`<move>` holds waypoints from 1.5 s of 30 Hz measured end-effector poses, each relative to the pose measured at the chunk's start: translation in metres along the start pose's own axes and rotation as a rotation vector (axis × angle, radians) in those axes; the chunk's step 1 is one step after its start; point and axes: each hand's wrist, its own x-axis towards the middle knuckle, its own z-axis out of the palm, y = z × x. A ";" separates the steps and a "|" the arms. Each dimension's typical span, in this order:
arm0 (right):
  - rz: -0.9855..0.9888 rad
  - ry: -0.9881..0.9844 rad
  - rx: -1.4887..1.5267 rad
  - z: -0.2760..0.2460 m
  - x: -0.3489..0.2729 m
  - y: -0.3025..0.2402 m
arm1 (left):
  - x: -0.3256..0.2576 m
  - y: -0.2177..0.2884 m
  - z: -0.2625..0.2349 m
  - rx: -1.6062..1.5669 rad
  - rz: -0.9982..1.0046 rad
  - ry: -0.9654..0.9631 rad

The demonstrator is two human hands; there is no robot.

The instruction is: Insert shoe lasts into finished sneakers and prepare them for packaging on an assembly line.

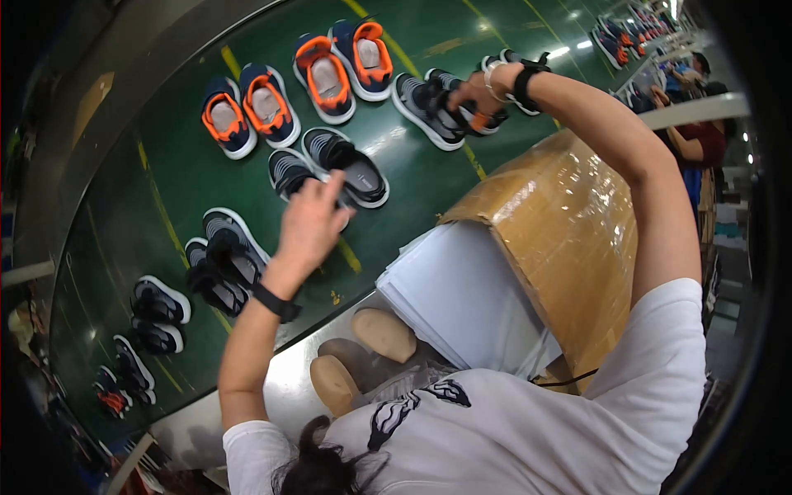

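My left hand (309, 227) reaches over a pair of black and grey striped sneakers, its fingers apart and nothing visible in them. It covers part of the left sneaker (290, 171); the right sneaker (356, 172) lies just beyond the fingertips. Further right, my right hand (481, 95) is lowered onto another dark striped sneaker (446, 79), fingers bent down over it. An orange patch shows below those fingers. Whether they grip the shoe is hidden. That sneaker's mate (422, 107) sits close on its left.
Shoes stand in pairs along a green conveyor belt (190, 186), including navy-orange sneakers (326, 78). A taped cardboard box (569, 223) and white sheets (470, 293) lie at the near right. Tan shoe lasts (384, 334) rest at the near edge. Other people (697, 140) are far right.
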 end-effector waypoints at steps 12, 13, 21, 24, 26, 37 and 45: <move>0.018 0.200 0.142 0.057 0.066 0.026 | 0.011 -0.004 0.070 -0.012 -0.191 -0.010; 0.097 0.280 0.235 0.028 0.048 0.005 | 0.006 -0.010 0.063 -0.020 -0.224 0.015; 0.174 1.113 0.347 -0.022 -0.174 -0.028 | 0.024 0.098 -0.067 -0.091 0.152 0.492; 0.279 1.327 0.090 0.028 -0.276 -0.050 | 0.027 0.168 -0.096 -0.183 0.416 0.590; 0.520 1.144 0.333 0.048 -0.324 -0.091 | 0.020 0.198 -0.099 -0.242 0.525 0.599; 0.620 1.064 0.672 0.335 -0.363 -0.038 | -0.015 0.280 -0.044 -0.079 0.909 0.477; 0.545 1.498 0.282 0.192 -0.412 -0.187 | -0.139 0.113 -0.103 -0.033 0.420 0.999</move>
